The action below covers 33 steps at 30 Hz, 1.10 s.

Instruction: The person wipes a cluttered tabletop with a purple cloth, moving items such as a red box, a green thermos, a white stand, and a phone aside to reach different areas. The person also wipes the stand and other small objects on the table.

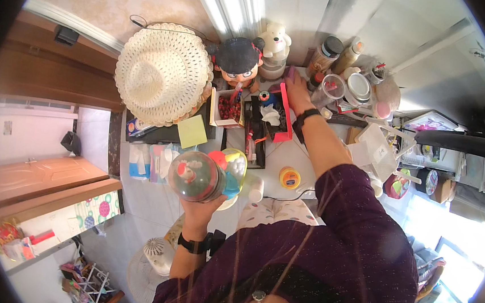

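My left hand (205, 204) holds a clear domed container (193, 176) with a small red and white figure inside, above the front left of the tabletop. My right hand (297, 89) reaches to the back of the table, with its fingers at a purple item (290, 74) between the white bear-topped jar (275, 47) and the bottles; whether it grips the item I cannot tell. Just left of that wrist stands a pink-rimmed black box (289, 116) with crumpled white tissue. A yellow-lidded small jar (289, 178) sits nearer my body.
A woven straw hat (163, 74) lies at the back left beside a black-haired figurine (237, 59). A box of red beads (229, 107) stands before it. Right of my right hand are a clear plastic cup (332, 88), a white-lidded jar (358, 87) and a white router-like device (377, 153).
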Available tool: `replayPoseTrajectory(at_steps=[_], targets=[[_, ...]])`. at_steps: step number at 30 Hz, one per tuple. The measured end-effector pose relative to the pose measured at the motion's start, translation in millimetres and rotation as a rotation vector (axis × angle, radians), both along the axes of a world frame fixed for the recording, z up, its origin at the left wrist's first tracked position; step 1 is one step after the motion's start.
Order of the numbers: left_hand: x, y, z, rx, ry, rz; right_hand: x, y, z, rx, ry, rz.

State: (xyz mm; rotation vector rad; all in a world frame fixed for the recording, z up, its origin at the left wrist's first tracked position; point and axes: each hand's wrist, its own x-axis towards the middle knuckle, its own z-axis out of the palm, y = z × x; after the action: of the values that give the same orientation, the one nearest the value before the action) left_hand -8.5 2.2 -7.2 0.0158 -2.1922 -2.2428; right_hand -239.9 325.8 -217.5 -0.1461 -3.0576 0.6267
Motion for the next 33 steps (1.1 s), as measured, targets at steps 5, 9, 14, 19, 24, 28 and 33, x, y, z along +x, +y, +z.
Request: replayPoseTrajectory(at_steps=[5,9,14,19,24,28,33], targets=[[-8.7,12.8,-1.6,0.210,-0.078,0.052,98.1,-0.6,18.5,0.062,-0.185,0.124],[-23.1,34.2,14.3,0.158,-0.013,0.020,147.8,-6.3,29.8,0.155,-0.356,0.139],[-46.6,66.6,30.1,0.161,0.017,-0.072,164.4,-0.4,63.0,0.098,-0.452,0.128],[-66.7,89.6,29.5,0.043,0.107,-0.121,161.4,2.7,167.8,-0.512,-0.098,-0.042],[-93.4,117.2,24.8,-0.175,0.245,-0.220,162.7,-22.6,274.7,-0.967,0.311,0.217],[-114.0,134.2,26.0,-0.205,0.243,-0.264,145.8,-31.9,295.5,-0.875,0.254,-0.010],[-137.2,133.0,28.4,-0.161,0.350,-0.312,110.3,-23.1,289.5,-0.927,0.363,-0.069]])
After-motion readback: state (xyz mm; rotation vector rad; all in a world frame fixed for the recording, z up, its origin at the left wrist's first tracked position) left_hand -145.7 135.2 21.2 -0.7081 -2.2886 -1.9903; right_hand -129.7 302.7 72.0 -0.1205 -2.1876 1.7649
